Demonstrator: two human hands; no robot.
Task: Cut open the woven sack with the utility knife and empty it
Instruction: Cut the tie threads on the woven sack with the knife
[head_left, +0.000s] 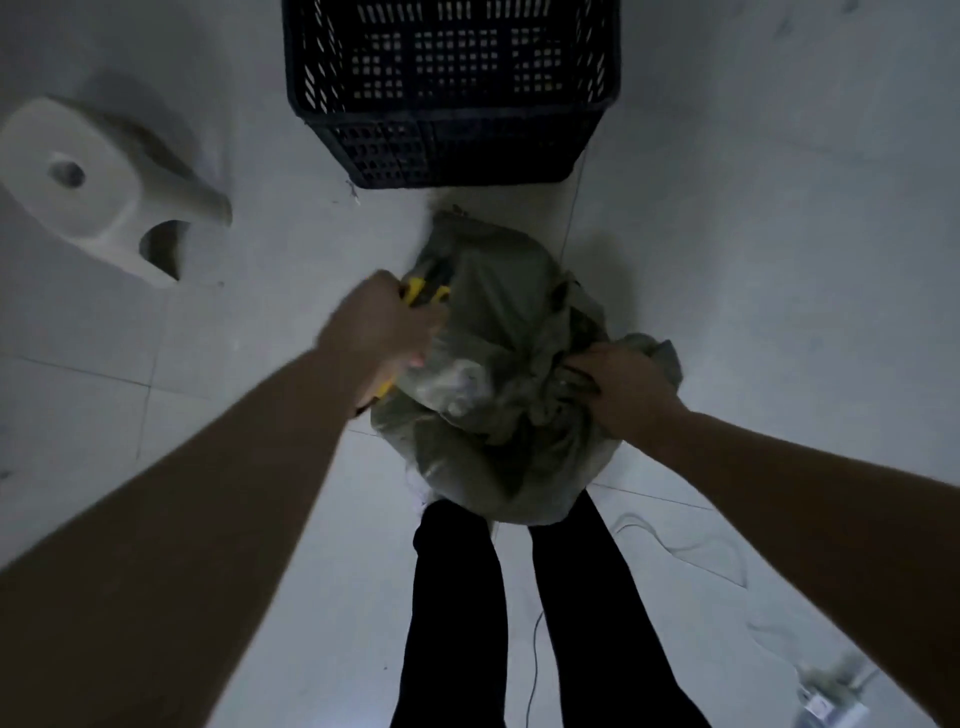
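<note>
The woven sack (498, 374) stands on the tiled floor (753, 260) just in front of the person's legs, near the front wall of a black crate (452, 156). The left hand (384, 332) is wrapped round the yellow utility knife (415, 292), held against the sack's upper left side; blur hides whether the blade is out. The right hand (618, 387) clutches bunched fabric at the sack's right side. This looks like the cutting step, with emptying not yet begun. The next move probably calls for cloth pulled taut and a slit drawn away from the gripping hand and the legs.
</note>
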